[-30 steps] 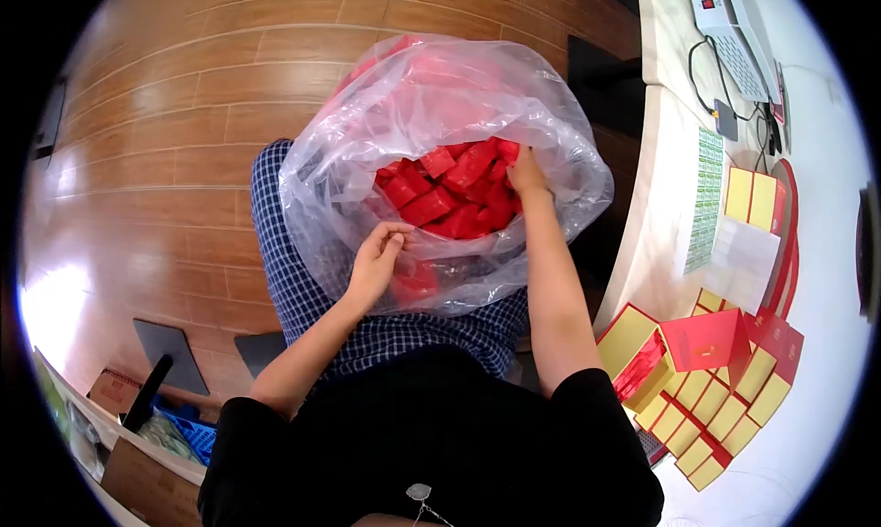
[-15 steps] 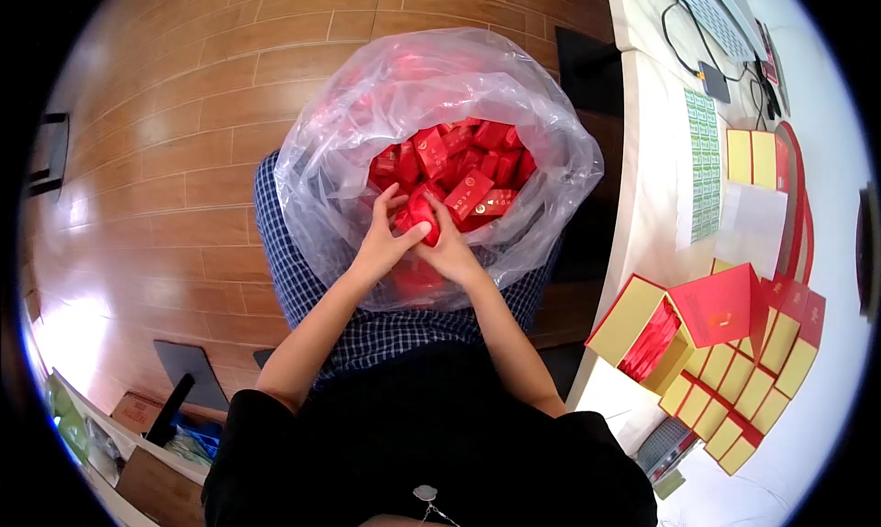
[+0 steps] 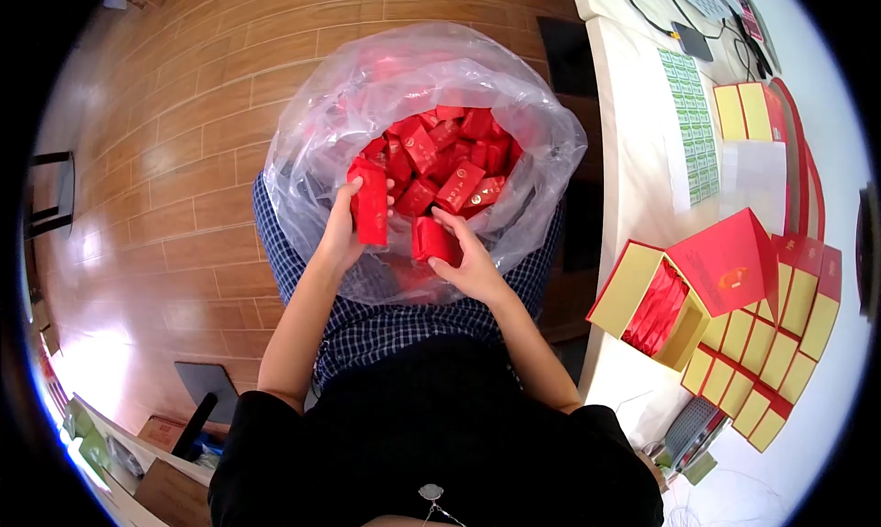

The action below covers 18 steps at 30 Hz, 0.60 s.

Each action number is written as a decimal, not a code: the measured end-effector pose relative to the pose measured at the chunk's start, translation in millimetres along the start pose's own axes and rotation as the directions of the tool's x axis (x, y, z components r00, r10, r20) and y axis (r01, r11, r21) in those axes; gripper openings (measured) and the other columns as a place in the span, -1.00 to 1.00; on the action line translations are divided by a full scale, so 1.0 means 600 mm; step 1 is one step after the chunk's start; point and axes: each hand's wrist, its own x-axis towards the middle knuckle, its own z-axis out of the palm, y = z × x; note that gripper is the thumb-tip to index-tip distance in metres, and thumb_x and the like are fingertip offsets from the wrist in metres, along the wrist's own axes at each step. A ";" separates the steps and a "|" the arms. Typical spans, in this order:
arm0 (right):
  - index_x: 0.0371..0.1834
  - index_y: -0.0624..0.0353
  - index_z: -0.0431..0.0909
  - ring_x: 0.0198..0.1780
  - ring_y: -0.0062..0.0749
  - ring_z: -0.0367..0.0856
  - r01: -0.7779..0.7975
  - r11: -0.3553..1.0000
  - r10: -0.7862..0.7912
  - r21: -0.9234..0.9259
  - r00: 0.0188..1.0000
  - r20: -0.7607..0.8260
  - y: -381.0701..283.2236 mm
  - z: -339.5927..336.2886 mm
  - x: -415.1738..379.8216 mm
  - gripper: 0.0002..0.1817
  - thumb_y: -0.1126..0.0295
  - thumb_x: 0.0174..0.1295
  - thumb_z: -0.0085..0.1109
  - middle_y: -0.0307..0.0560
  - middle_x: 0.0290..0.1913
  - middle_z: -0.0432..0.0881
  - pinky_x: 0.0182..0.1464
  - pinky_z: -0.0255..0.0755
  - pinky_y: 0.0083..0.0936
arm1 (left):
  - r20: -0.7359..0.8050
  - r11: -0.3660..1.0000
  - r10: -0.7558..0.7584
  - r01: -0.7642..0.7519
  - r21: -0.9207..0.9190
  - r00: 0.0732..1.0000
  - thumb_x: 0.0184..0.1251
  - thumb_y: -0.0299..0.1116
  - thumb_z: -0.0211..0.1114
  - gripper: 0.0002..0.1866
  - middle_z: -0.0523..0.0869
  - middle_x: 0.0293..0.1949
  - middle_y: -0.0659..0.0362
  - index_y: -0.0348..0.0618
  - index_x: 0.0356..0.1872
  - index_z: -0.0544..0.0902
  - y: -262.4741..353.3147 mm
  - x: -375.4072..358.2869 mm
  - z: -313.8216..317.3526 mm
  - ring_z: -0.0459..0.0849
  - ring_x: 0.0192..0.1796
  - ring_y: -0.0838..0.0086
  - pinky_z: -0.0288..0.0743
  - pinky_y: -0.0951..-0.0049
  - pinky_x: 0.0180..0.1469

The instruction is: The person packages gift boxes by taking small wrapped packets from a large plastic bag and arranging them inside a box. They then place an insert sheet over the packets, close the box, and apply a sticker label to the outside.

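Observation:
A large clear plastic bag (image 3: 303,160) stands between the knees, its mouth wide, with many small red packets (image 3: 459,186) printed in gold heaped inside. At the near left of the bag's mouth, my left hand (image 3: 343,226) grips a red packet (image 3: 371,206) held lengthwise. My right hand (image 3: 473,263) pinches another red packet (image 3: 434,241) between thumb and fingers, a little to the right and nearer to me. Both packets are above the bag, apart from each other. The fingers behind the left packet are partly hidden.
On the table at right, an opened red-and-yellow gift box (image 3: 630,288) holds a row of red packets. Beside it several yellow-and-red boxes (image 3: 760,343) are stacked. Behind lie a sheet of green labels (image 3: 690,128) and a cabled black device (image 3: 692,40).
My hands, close together before, have moved apart. A red packet now shows in each. The whole view has shifted slightly.

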 end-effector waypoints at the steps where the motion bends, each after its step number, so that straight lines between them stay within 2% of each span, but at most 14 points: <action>1: 0.34 0.18 0.29 0.45 -0.05 0.21 0.024 0.995 -0.031 -0.101 0.997 -0.065 -0.016 -0.002 -0.003 -0.25 0.62 -0.05 0.21 0.03 0.29 0.38 0.46 0.06 -0.26 | 0.022 0.996 -0.045 0.047 -0.070 0.999 0.46 -0.07 -0.07 -0.50 0.67 0.00 0.06 -0.29 0.15 0.46 -0.002 -0.002 0.005 0.61 -0.14 0.41 0.53 0.39 -0.03; 2: 0.34 0.18 0.29 0.45 -0.05 0.21 0.022 0.995 -0.030 -0.099 0.997 -0.075 -0.024 -0.004 -0.002 -0.25 0.62 -0.05 0.21 0.03 0.29 0.38 0.46 0.06 -0.26 | 0.027 0.997 -0.051 0.053 -0.062 0.998 0.46 -0.07 -0.07 -0.50 0.67 0.00 0.06 -0.29 0.15 0.46 -0.007 -0.005 0.008 0.61 -0.14 0.41 0.53 0.39 -0.03; 4: 0.26 0.17 0.34 0.45 0.01 0.19 0.273 0.934 -0.294 -0.230 0.954 -0.062 -0.038 -0.008 0.005 -0.30 0.66 -0.09 0.17 0.03 0.29 0.38 0.47 0.03 -0.17 | 0.088 0.957 -0.239 0.250 -0.144 0.967 0.46 -0.06 -0.06 -0.52 0.66 -0.01 0.06 -0.27 0.14 0.47 -0.021 -0.010 0.009 0.63 -0.12 0.39 0.54 0.38 -0.04; 5: 0.19 0.16 0.37 0.46 0.02 0.17 0.304 0.924 -0.326 -0.232 0.943 -0.062 -0.049 -0.003 0.004 -0.34 0.70 -0.12 0.15 0.02 0.29 0.38 0.48 0.01 -0.09 | 0.077 0.911 -0.334 0.343 -0.229 0.939 0.46 -0.08 -0.04 -0.54 0.66 -0.01 0.06 -0.23 0.13 0.48 -0.032 -0.013 0.011 0.64 -0.02 0.36 0.54 0.33 0.04; 6: 0.20 0.15 0.37 0.46 0.04 0.16 0.352 0.901 -0.375 -0.255 0.926 -0.046 -0.049 0.005 0.005 -0.33 0.72 -0.12 0.15 0.03 0.28 0.38 0.49 -0.02 -0.06 | 0.076 0.911 -0.336 0.344 -0.225 0.939 0.46 -0.08 -0.04 -0.54 0.66 -0.01 0.06 -0.23 0.13 0.48 -0.041 -0.016 0.011 0.64 -0.02 0.36 0.54 0.33 0.04; 8: 0.18 0.16 0.37 0.46 0.07 0.16 0.463 0.847 -0.477 -0.262 0.879 0.013 -0.046 0.025 0.005 -0.35 0.72 -0.11 0.16 0.04 0.29 0.37 0.50 -0.04 -0.02 | 0.202 0.849 -0.448 0.485 -0.211 0.871 0.46 -0.05 -0.01 -0.56 0.65 0.03 0.06 -0.16 0.14 0.48 -0.059 -0.022 0.010 0.62 0.10 0.31 0.51 0.23 0.16; 9: 0.16 0.15 0.37 0.46 0.09 0.16 0.482 0.834 -0.485 -0.268 0.873 0.059 -0.040 0.037 0.004 -0.37 0.72 -0.09 0.17 0.07 0.31 0.34 0.50 -0.03 0.02 | 0.307 0.822 -0.410 0.493 -0.284 0.859 0.47 0.00 0.02 -0.56 0.62 0.07 0.06 -0.11 0.13 0.49 -0.067 -0.029 0.012 0.60 0.14 0.30 0.47 0.18 0.24; 10: 0.11 0.16 0.38 0.46 0.10 0.16 0.508 0.817 -0.510 -0.274 0.857 0.069 -0.036 0.050 0.003 -0.42 0.72 -0.07 0.17 0.11 0.32 0.33 0.49 -0.01 0.03 | 0.398 0.746 -0.453 0.584 -0.322 0.798 0.48 0.06 0.00 -0.53 0.61 0.09 0.05 -0.09 0.14 0.48 -0.073 -0.028 0.017 0.60 0.14 0.30 0.47 0.17 0.24; 12: 0.04 0.17 0.40 0.47 0.11 0.14 0.487 0.841 -0.489 -0.234 0.871 0.054 -0.032 0.062 0.001 -0.46 0.75 -0.10 0.13 0.16 0.31 0.33 0.47 0.02 0.00 | 0.455 0.762 -0.483 0.615 -0.201 0.748 0.49 0.05 0.00 -0.53 0.61 0.08 0.05 -0.11 0.14 0.47 -0.058 -0.036 0.040 0.62 0.11 0.28 0.51 0.19 0.20; 13: 0.04 0.17 0.40 0.47 0.11 0.14 0.489 0.841 -0.490 -0.234 0.870 0.054 -0.031 0.060 0.003 -0.46 0.75 -0.10 0.13 0.16 0.31 0.33 0.47 0.02 0.00 | 0.455 0.763 -0.483 0.614 -0.201 0.748 0.49 0.05 0.00 -0.53 0.61 0.08 0.05 -0.11 0.14 0.47 -0.063 -0.031 0.029 0.62 0.11 0.28 0.51 0.19 0.20; 15: -0.01 0.18 0.40 0.45 0.14 0.16 0.412 0.903 -0.412 -0.121 0.911 0.020 -0.028 0.050 0.012 -0.48 0.77 -0.14 0.07 0.18 0.32 0.31 0.45 0.08 -0.04 | 0.153 0.896 -0.376 0.401 -0.193 0.914 0.49 0.02 0.01 -0.50 0.61 0.08 0.01 -0.19 0.16 0.45 -0.073 -0.020 -0.007 0.63 0.06 0.25 0.56 0.21 0.12; 16: -0.01 0.18 0.40 0.45 0.14 0.16 0.409 0.905 -0.410 -0.119 0.912 0.015 -0.012 0.042 0.019 -0.48 0.77 -0.14 0.07 0.18 0.32 0.31 0.45 0.08 -0.04 | 0.151 0.895 -0.381 0.405 -0.189 0.912 0.49 0.02 0.01 -0.50 0.61 0.08 0.01 -0.19 0.16 0.45 -0.067 -0.020 -0.013 0.63 0.06 0.25 0.56 0.21 0.12; 18: 0.02 0.21 0.42 0.42 0.17 0.20 0.290 0.924 -0.317 -0.249 0.945 -0.077 0.054 0.020 0.047 -0.47 0.74 -0.13 0.05 0.22 0.35 0.27 0.41 0.13 -0.10 | 0.092 0.929 -0.354 0.362 -0.080 0.931 0.48 0.02 0.02 -0.46 0.63 0.05 -0.01 -0.27 0.18 0.44 -0.055 -0.018 -0.019 0.66 0.02 0.27 0.60 0.26 0.03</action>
